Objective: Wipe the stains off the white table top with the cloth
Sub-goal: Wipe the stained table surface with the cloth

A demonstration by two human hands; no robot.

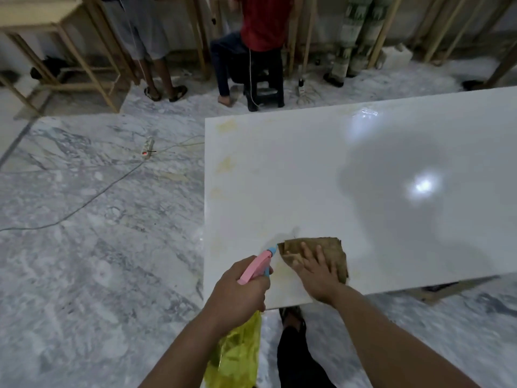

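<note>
Brown, one cloth [321,254] lies near the table's [391,219] near left corner, the right hand [316,268] pressing it flat with fingers spread. At least three yellowish stains [225,165] mark the left edge. The left hand [237,289] grips one spray bottle [237,345], pink-headed and yellow, nozzle just beside the cloth.

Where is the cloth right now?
In the head view, the brown cloth lies flat on the white table top near its near-left corner, under the right hand, just right of the spray bottle nozzle.
</note>
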